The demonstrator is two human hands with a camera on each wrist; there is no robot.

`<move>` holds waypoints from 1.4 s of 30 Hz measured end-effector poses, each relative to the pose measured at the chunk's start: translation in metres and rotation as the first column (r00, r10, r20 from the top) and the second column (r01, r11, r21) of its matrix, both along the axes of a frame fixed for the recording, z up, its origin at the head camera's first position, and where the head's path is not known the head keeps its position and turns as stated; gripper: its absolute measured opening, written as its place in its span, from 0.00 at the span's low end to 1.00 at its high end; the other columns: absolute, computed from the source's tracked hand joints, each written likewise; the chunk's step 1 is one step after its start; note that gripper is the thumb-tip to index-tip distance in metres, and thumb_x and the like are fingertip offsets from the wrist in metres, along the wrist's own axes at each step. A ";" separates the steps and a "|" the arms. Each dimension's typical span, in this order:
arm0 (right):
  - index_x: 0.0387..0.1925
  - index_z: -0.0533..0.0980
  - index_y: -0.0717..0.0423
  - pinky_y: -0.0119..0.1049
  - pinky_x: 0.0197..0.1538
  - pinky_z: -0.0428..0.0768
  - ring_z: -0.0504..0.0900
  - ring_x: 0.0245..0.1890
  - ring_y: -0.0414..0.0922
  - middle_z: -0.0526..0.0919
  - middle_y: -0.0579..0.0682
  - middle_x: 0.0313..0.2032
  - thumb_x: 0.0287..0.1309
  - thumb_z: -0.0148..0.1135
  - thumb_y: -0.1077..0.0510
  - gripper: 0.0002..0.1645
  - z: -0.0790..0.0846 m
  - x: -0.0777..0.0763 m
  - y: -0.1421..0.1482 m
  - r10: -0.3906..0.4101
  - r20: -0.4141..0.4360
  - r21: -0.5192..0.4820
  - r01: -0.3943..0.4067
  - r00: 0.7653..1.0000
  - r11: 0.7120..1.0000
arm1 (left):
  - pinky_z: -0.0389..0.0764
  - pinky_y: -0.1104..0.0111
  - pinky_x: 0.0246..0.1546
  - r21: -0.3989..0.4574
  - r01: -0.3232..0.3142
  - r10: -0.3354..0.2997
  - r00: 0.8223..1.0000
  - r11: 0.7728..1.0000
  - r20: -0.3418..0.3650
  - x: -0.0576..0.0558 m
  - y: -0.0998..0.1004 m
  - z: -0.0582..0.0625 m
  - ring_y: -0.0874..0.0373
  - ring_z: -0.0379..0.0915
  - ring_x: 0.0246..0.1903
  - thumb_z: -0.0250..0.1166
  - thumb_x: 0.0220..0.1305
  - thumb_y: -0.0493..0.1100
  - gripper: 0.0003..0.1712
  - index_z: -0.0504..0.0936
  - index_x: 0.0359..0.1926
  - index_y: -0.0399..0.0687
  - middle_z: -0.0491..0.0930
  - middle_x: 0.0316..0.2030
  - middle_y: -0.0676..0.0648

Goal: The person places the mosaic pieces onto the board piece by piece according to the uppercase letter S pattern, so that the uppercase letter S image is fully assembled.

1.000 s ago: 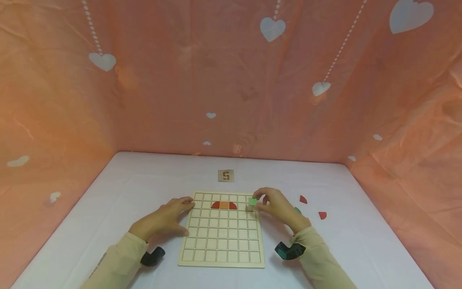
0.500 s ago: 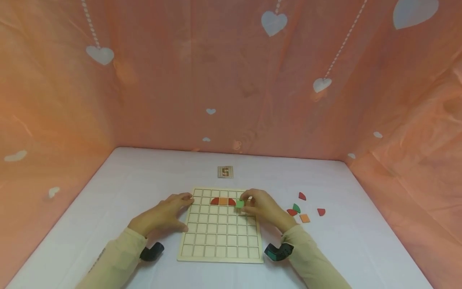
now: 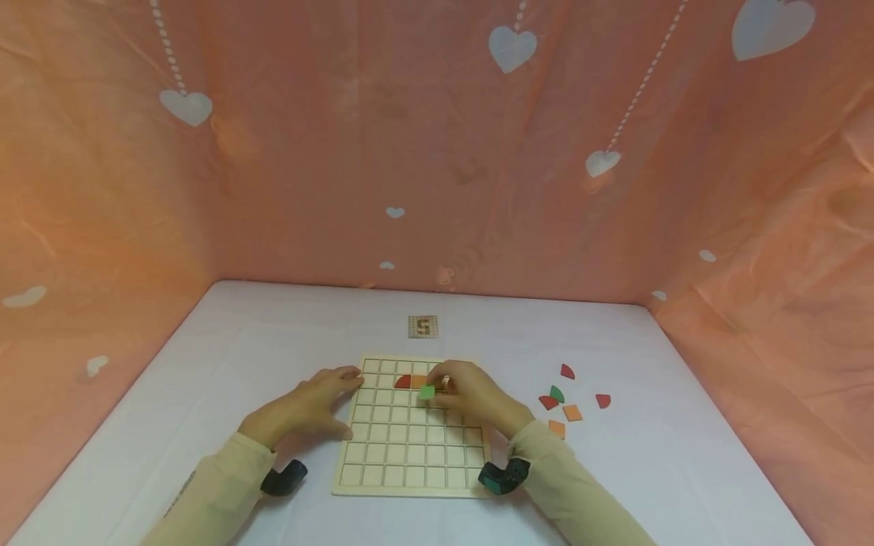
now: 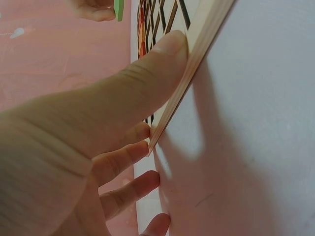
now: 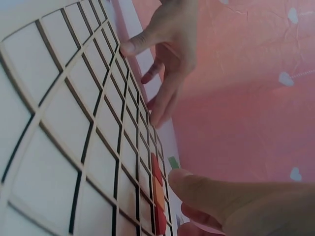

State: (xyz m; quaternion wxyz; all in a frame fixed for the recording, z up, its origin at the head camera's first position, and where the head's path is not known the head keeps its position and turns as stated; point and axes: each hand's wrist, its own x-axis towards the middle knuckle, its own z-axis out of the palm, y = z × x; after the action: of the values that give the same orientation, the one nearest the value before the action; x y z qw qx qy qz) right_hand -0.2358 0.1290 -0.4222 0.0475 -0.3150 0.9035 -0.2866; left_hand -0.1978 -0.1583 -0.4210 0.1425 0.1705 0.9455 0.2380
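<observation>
A wooden grid board (image 3: 389,455) lies flat on the table. My left hand (image 3: 303,406) rests against its left edge; in the left wrist view the thumb (image 4: 170,46) touches the rim and the fingers are spread along it. My right hand (image 3: 471,394) pinches a green square tile (image 3: 426,392) between thumb and fingers, held above the board's upper middle. On the board's second row sit a red quarter-round tile (image 3: 404,381) and an orange square tile (image 3: 419,381). The right hand hides a second red tile (image 5: 160,221) from the head view; it shows in the right wrist view.
Right of the board lie loose tiles: several red quarter-rounds (image 3: 603,400), a green quarter-round (image 3: 557,394) and two orange squares (image 3: 572,412). A small pattern card (image 3: 423,327) lies beyond the board. Pink cloth walls (image 3: 307,189) enclose the white table (image 3: 273,326).
My right hand has carried the green tile leftward over the board, from its right edge to the middle. More loose tiles on the right have come into sight. The left hand stays put.
</observation>
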 end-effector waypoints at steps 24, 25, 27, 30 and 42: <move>0.49 0.84 0.49 0.32 0.48 0.79 0.79 0.40 0.36 0.88 0.43 0.44 0.59 0.72 0.52 0.16 -0.006 0.000 -0.031 -0.006 0.014 0.064 0.005 1.000 0.998 | 0.56 0.34 0.73 0.008 0.006 -0.006 1.000 1.000 0.000 -0.002 -0.002 -0.006 0.37 0.53 0.76 0.81 0.47 0.46 0.51 0.69 0.72 0.40 0.60 0.76 0.40; 0.49 0.85 0.48 0.33 0.49 0.80 0.80 0.41 0.36 0.88 0.43 0.45 0.60 0.72 0.52 0.16 -0.005 0.000 -0.032 -0.001 0.016 0.063 0.000 1.000 0.998 | 0.58 0.34 0.72 0.005 0.014 -0.014 1.000 1.000 -0.009 -0.002 -0.003 -0.006 0.37 0.54 0.75 0.81 0.47 0.46 0.51 0.69 0.72 0.40 0.61 0.76 0.39; 0.50 0.85 0.47 0.33 0.50 0.80 0.80 0.42 0.36 0.88 0.42 0.45 0.60 0.71 0.52 0.16 -0.005 -0.001 -0.034 0.007 0.006 0.071 -0.008 1.000 0.997 | 0.59 0.35 0.72 0.001 0.021 -0.021 1.000 1.000 -0.019 -0.003 -0.003 -0.007 0.37 0.55 0.75 0.81 0.47 0.46 0.51 0.70 0.71 0.39 0.61 0.76 0.39; 0.50 0.85 0.47 0.33 0.49 0.80 0.79 0.41 0.35 0.88 0.42 0.45 0.60 0.71 0.52 0.16 -0.006 -0.001 -0.036 0.009 -0.007 0.086 -0.009 1.000 0.996 | 0.62 0.35 0.70 -0.002 0.038 -0.038 0.999 0.999 -0.033 -0.003 -0.003 -0.007 0.36 0.56 0.74 0.81 0.48 0.47 0.51 0.70 0.71 0.38 0.62 0.75 0.39; 0.51 0.84 0.52 0.32 0.48 0.82 0.82 0.41 0.36 0.88 0.44 0.44 0.60 0.71 0.54 0.17 -0.010 0.000 -0.044 0.011 -0.048 0.135 -0.004 0.999 0.991 | 0.58 0.32 0.70 0.034 0.043 -0.042 0.999 0.999 -0.025 0.000 -0.005 -0.003 0.35 0.55 0.74 0.80 0.47 0.45 0.50 0.69 0.71 0.36 0.62 0.75 0.36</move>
State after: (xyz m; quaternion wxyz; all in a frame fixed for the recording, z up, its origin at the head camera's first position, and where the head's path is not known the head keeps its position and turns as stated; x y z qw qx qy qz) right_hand -0.2354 0.0848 -0.4325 0.0479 -0.3213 0.9206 -0.2168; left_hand -0.1981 -0.1630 -0.4242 0.1329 0.1958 0.9392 0.2489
